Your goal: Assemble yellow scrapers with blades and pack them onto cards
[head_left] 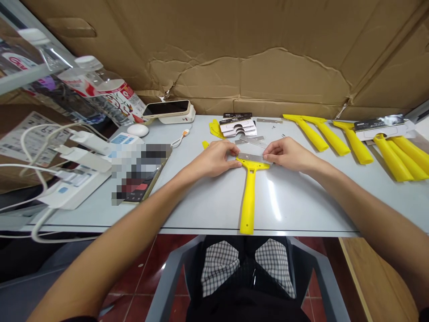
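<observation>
A yellow scraper handle [248, 201] lies on the table in front of me, its wide head pointing away and its grip towards the table's front edge. A thin metal blade [251, 157] rests along the head. My left hand [217, 158] is closed at the blade's left end, thumb and forefinger at the corner of the head. With thumb and fingertips, my right hand [288, 154] pinches the blade's right end. Just beyond the hands lie loose metal blades [253, 141] and a stack of black-and-white blade packs [237, 125]. Yellow plastic pieces [216, 129] are partly hidden behind my left hand.
Several yellow scraper handles [358, 145] lie to the right, with another blade pack [380, 127] on top of some. On the left are a phone [147, 174], a white power strip [77, 183] with cables, and bottles [114, 94]. Cardboard [208, 53] stands behind the table.
</observation>
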`<state>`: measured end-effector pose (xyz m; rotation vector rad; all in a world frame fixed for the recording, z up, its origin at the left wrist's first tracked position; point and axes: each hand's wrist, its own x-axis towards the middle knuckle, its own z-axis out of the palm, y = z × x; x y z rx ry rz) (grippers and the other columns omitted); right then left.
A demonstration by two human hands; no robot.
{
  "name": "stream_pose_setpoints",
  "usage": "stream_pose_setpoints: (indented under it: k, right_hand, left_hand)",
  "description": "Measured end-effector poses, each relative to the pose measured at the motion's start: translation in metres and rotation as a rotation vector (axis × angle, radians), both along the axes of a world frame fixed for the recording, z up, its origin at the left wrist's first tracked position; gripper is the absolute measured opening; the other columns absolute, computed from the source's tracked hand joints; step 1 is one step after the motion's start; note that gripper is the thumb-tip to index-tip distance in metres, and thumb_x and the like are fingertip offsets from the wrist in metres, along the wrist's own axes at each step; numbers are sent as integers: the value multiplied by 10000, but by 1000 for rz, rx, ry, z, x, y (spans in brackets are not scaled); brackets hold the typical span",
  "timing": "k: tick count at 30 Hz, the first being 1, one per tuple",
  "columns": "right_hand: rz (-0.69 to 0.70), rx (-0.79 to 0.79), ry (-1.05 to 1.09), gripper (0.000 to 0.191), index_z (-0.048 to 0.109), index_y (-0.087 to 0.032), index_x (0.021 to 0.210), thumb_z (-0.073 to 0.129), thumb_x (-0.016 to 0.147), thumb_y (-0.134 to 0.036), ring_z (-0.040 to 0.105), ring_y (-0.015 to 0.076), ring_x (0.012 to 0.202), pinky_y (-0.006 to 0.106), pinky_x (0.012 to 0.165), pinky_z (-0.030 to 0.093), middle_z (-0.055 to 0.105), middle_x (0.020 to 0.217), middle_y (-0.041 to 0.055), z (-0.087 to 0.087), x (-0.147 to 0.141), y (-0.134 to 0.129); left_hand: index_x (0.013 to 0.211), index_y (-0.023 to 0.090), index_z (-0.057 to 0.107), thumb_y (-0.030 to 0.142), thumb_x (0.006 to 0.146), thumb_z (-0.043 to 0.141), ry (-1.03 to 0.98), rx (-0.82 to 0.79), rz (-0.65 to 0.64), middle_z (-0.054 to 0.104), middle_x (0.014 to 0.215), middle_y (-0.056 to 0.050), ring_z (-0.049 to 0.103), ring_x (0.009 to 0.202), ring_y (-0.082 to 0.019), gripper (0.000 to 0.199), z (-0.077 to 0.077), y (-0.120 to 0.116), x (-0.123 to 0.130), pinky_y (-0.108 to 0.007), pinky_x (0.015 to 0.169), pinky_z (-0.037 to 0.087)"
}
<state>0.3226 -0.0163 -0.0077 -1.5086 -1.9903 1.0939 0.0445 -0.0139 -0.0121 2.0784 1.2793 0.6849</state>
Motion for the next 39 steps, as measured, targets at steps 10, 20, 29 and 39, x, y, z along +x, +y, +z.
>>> stream_pose_setpoints:
  k: [10,20,29,39]
  right_hand:
    - [-83,-58,39,171,829,-212,870,813,846,-380,516,148,645,308,556,375,723,789,41,12,-4,-7]
    - [-106,-125,255,117,777,-213,842,842,893,-296,493,135,613,305,557,366,635,697,12,15,-9,-10]
    - [-159,-79,348,323,670,-246,792,908,875,-448,604,169,639,323,575,439,710,695,57,15,-8,-7]
    - [-122,72,284,242,839,-259,860,990,714,-379,706,275,917,420,816,585,808,984,98,6,-2,1]
  left_hand:
    - [891,169,759,196,720,984,-273,-425,49,727,788,-26,594,582,-126,284,15,-5,-4,-270,536,434]
    - [1095,91,783,70,895,819,-899,-779,101,837,1106,-174,832,961,-232,204,2,-14,18,-378,942,674]
    - [1110,148,658,36,961,733,-970,-775,223,846,1012,-114,839,875,-236,200,9,-20,24,-412,861,687]
    - [1139,160,664,52,958,738,-1003,-761,248,837,1049,-109,834,896,-247,223,10,-19,26,-458,897,681]
